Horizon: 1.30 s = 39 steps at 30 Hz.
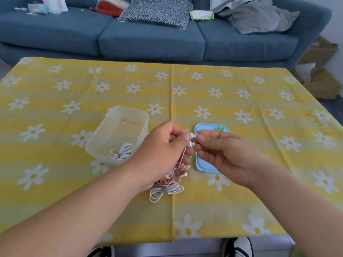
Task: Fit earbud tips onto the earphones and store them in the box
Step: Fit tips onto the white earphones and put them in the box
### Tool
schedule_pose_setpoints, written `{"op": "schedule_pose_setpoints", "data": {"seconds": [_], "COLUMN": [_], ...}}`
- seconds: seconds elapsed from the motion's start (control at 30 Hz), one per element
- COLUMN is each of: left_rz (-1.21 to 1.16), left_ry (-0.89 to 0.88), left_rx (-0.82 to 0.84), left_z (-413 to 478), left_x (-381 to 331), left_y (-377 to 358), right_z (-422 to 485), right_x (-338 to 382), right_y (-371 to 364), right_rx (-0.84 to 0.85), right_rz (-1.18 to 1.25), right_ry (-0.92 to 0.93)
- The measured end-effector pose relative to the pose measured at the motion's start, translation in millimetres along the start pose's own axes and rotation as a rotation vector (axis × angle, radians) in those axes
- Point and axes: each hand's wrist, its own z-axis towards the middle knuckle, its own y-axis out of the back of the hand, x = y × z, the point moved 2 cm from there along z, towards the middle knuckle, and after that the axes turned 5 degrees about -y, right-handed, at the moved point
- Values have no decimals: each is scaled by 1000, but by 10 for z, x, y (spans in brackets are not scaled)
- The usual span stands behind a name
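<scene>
Yellow flowery cloth covers the surface [204,210]. Mid-frame, the left hand [159,151] pinches a white earbud [191,140] steady while the right hand [220,151] pinches a tip against it. Left of them, the box [128,112] waits open with one finished pair inside.

The left hand [163,145] is covering most of the white earbuds [191,140] it is pinching, and whether a tip is sitting on either one is too small to tell. The right hand [222,151] is hiding the 3 o'clock half of the blue lid [201,160], leaving only a few green tips [220,129] showing at 12 o'clock. Both forearms are running off the bottom edge, and the pile of red and white cables [167,184] is partly lying under the left wrist.
</scene>
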Motion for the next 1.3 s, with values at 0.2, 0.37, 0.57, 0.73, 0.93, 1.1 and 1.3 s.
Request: {"op": "schedule_pose_setpoints", "data": {"seconds": [0.2, 0.37, 0.57, 0.73, 0.93, 1.1, 1.3], "left_rz": [69, 102, 103, 97, 106, 115, 109], "left_ry": [-82, -101, -118, -135, -143, -167, -187], "left_rx": [-39, -44, -27, -26, -58, -72, -87], "left_z": [-2, 20, 16, 19, 25, 25, 34], "left_x": [-1, 11, -8, -22, -3, -9, -18], "left_y": [77, 105, 105, 92, 71, 57, 51], "right_z": [20, -5, -11, -20, -20, -14, -26], "right_x": [4, -10, -8, -3, -9, -48, -74], "right_y": [-103, -159, -180, -195, -193, -229, -265], "right_rx": [95, 85, 50, 55, 60, 46, 39], "right_rz": [85, 100, 142, 146, 132, 155, 194], "right_ry": [7, 26, 28, 39, 47, 64, 89]}}
